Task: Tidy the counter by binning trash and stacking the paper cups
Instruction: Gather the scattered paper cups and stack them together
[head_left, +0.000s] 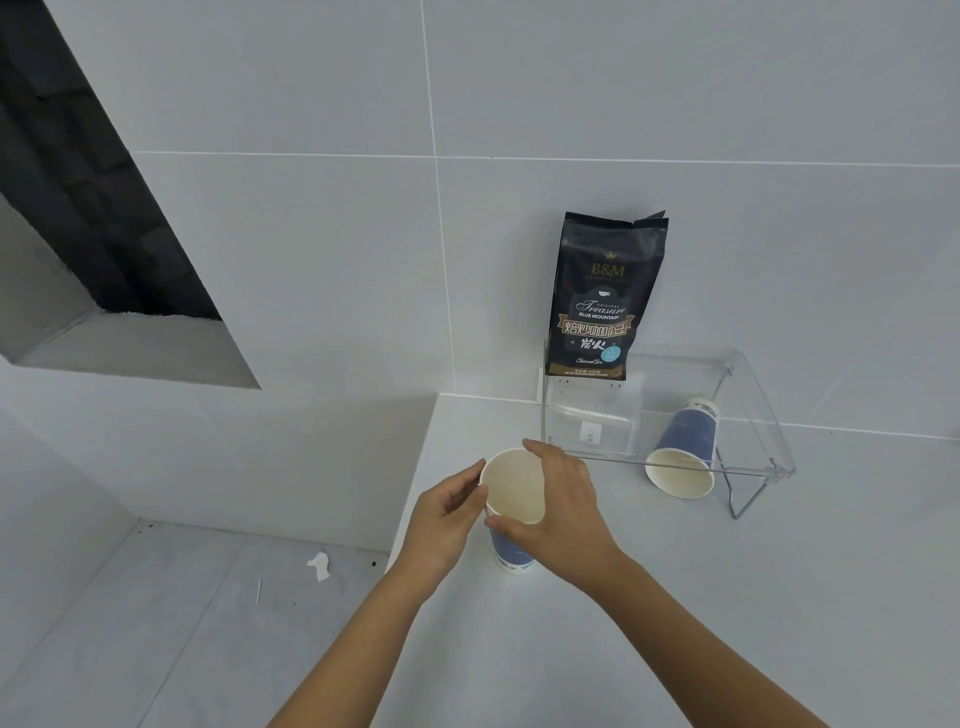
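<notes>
A blue paper cup (511, 493) with a white inside stands upright near the left edge of the white counter (649, 597). My right hand (558, 512) wraps around its rim from the right, thumb at the front and fingers over the far side. My left hand (447, 517) touches the cup's left side with its fingertips. A second blue paper cup (683, 452) lies tilted on its side, mouth toward me, under a clear acrylic stand (753, 410) at the right.
A black coffee bean bag (602, 299) stands on the acrylic stand against the tiled wall. Left of the counter's edge the floor lies lower, with a white paper scrap (319, 565) and a thin white stick (258, 591) on it.
</notes>
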